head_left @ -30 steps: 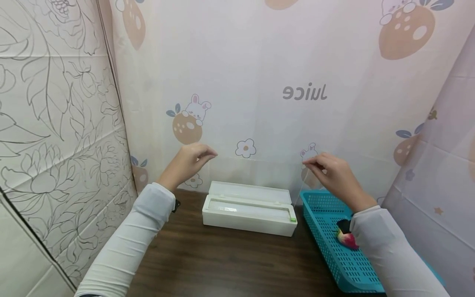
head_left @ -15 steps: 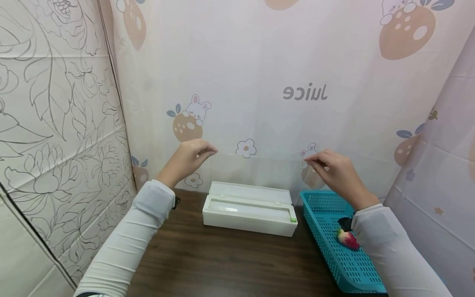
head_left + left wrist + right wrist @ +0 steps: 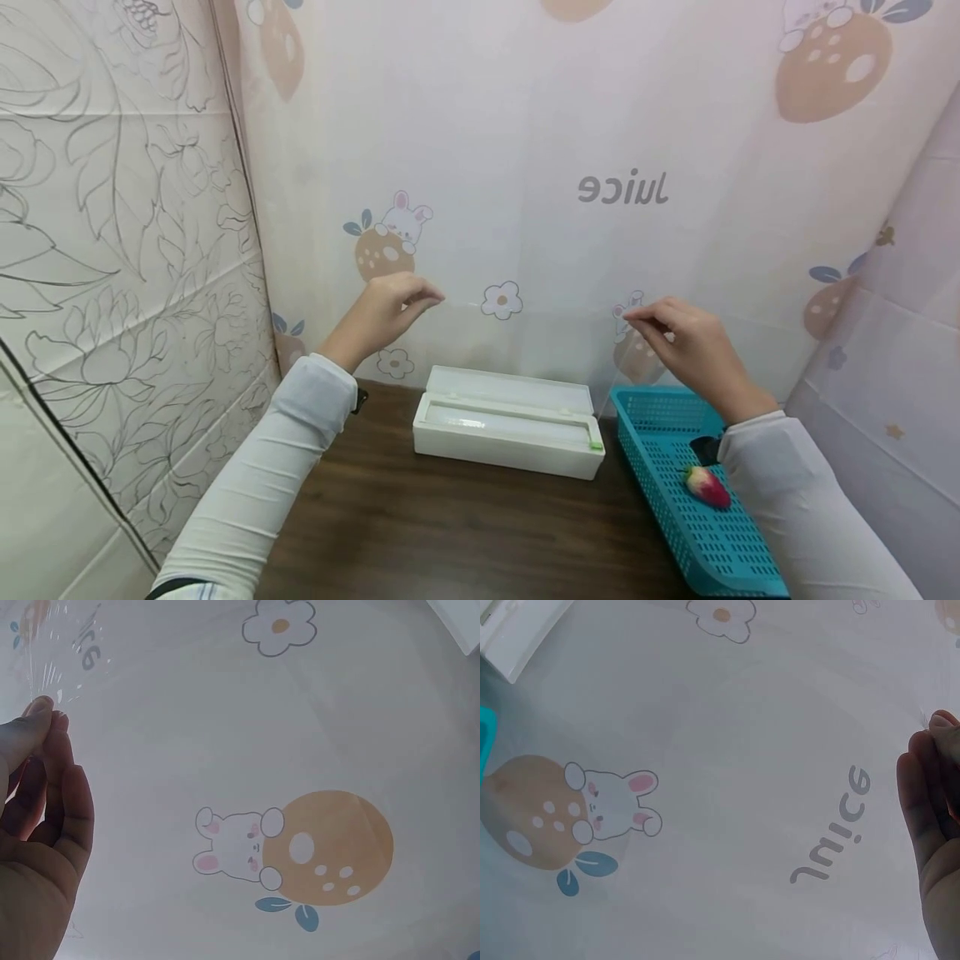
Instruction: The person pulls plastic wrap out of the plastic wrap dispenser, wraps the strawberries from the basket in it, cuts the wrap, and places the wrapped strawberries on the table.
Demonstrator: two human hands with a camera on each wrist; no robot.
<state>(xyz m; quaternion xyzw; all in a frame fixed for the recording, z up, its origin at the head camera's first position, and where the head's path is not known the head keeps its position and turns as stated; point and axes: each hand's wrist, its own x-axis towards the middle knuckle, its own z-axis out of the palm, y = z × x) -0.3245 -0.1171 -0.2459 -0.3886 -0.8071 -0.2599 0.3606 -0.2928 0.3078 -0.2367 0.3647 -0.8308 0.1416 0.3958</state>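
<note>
A sheet of clear plastic wrap [image 3: 51,671] is stretched between both hands, creased where the fingers pinch it. My left hand [image 3: 382,317] holds its left upper corner between thumb and fingertips, while my right hand [image 3: 693,350] pinches the right one in the same way. Below them on the table sits a white plastic wrap dispenser [image 3: 502,454], its lid [image 3: 510,387] tipped back. A green slider [image 3: 596,445] is at the right end of its slot. The film is so transparent that its lower part hardly shows.
To the right stands a teal perforated basket [image 3: 652,492], partly under the right forearm. Inside lies a red and cream fruit-shaped thing [image 3: 707,487] with a green tip. Patterned curtains [image 3: 487,167] enclose the dark wooden table [image 3: 450,533] at the back and sides.
Both hands have risen a little, lifting the wrap's upper edge with them. The head view has turned slightly left. Dispenser and basket stay in place.
</note>
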